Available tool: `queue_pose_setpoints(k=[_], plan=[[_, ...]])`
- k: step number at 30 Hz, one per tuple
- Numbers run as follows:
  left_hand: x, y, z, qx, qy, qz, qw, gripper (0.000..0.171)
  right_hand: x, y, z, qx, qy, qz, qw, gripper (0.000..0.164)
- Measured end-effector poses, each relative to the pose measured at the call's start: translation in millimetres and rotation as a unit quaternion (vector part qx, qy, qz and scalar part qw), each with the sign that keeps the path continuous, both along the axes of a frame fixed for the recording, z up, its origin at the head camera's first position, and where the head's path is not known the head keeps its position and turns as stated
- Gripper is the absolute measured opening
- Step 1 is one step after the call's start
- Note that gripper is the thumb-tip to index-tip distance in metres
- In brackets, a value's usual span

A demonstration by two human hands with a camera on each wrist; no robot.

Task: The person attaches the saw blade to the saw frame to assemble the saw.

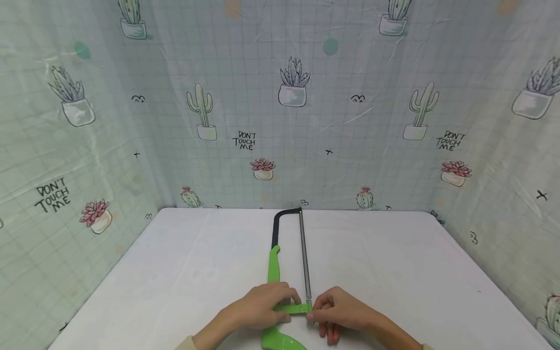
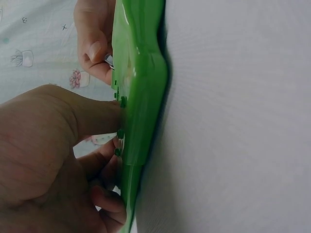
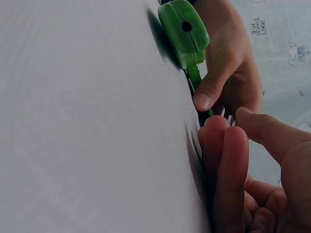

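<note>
A hacksaw with a green body (image 1: 273, 267) and a black front bow (image 1: 276, 228) lies on a white table, its far end pointing away from me. Its straight grey blade (image 1: 305, 255) runs along the right side. My left hand (image 1: 261, 307) grips the green frame just above the handle (image 1: 282, 341), thumb pressed to it in the left wrist view. At the near end of the blade, my right hand (image 1: 343, 310) pinches a small metal piece (image 3: 231, 120) between thumb and fingers. Those fingertips hide most of the piece.
The white table (image 1: 210, 253) extends around the saw on both sides. Behind and beside it hangs a pale curtain (image 1: 245, 63) printed with cacti and lettering.
</note>
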State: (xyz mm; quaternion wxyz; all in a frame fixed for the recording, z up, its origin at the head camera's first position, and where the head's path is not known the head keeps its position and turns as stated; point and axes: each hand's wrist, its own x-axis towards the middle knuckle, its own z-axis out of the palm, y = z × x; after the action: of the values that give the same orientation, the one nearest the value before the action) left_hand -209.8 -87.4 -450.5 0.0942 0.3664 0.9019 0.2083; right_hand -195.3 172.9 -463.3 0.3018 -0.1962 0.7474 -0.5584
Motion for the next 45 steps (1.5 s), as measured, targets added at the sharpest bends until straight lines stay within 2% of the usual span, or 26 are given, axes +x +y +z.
queue_pose_setpoints(k=[17,32,45], plan=[[2.8,-0.8,2.0,-0.001,-0.001,0.003,1.0,0.03,2.2,-3.0,-1.8,0.003,0.003,-0.019,1.0,0.027],[1.3,-1.0,1.7,0.004,0.004,-0.001,1.0,0.029,1.4,-3.2,2.1,-0.004,0.003,-0.002,1.0,0.031],[0.2,1.1,0.9,0.004,0.002,0.001,1.0,0.029,-3.3,4.5,-0.5,-0.02,-0.009,0.036,0.999,0.024]])
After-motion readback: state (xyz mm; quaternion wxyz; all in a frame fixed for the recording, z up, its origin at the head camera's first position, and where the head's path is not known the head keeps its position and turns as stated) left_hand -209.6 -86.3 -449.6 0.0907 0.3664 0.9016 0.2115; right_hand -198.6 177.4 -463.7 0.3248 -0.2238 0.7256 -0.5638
